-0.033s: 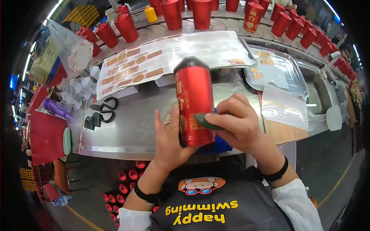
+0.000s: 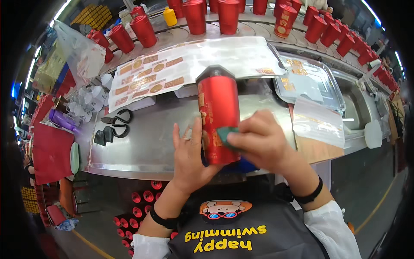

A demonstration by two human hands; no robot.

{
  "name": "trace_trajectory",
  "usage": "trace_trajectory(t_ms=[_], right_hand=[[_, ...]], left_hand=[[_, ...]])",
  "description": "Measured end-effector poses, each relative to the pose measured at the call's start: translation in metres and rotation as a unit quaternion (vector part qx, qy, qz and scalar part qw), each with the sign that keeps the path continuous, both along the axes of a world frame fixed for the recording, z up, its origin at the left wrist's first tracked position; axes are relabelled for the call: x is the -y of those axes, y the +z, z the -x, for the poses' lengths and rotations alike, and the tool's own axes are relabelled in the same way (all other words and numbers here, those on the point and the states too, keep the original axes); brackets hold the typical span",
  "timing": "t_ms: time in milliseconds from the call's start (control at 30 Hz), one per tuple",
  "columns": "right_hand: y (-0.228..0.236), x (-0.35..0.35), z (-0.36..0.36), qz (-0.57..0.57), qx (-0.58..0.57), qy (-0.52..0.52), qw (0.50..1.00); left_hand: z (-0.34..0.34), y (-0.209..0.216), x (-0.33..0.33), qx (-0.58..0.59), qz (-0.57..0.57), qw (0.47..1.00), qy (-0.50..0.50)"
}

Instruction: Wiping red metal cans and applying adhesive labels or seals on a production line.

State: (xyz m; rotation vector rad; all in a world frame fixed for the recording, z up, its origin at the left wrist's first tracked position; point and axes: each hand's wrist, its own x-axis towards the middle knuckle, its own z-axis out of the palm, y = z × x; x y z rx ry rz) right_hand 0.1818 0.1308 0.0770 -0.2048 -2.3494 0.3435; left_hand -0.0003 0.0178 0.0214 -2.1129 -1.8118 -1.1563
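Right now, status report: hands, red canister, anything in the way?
Left hand alongside red canister. Right hand gripping green flat tool against it. Black scissors aside, not blocking.

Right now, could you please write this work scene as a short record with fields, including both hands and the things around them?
Left hand: against the lower left side of the red canister; hand
Right hand: pinches a small green flat piece; hand
Green piece position: over the canister's gold decoration, near its lower end
Left side: black-handled scissors on the metal table
Beyond canister: white sheet with red and gold stickers
Right of sheet: clear tray
Background: more red canisters
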Motion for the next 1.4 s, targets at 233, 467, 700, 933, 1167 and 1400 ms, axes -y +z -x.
trace_trajectory(t_ms=[233, 467, 700, 933, 1167, 1400], right_hand=[[0.006, -0.012, 0.014, 0.244, -0.008, -0.057, 0.968], [-0.009, -0.006, 0.008, 0.418, -0.006, -0.076, 0.905], [-0.019, -0.01, 0.009, 0.426, -0.034, -0.077, 0.901], [-0.02, -0.007, 0.009, 0.465, -0.052, -0.067, 0.881], [-0.015, -0.011, 0.009, 0.27, -0.063, -0.159, 0.948], [0.022, 0.016, 0.013, 0.094, 0.036, 0.087, 0.991]], left_hand=[[0.002, 0.0, 0.001, -0.016, -0.014, 1.0, -0.003], [-0.005, -0.01, 0.009, -0.012, -0.074, 0.997, -0.022], [-0.013, -0.01, 0.018, -0.058, -0.091, 0.994, 0.019], [-0.018, -0.011, 0.026, -0.052, -0.113, 0.992, 0.016], [-0.011, -0.018, 0.023, 0.068, -0.114, 0.991, -0.024], [-0.008, -0.022, 0.019, 0.065, -0.03, 0.997, 0.025]])
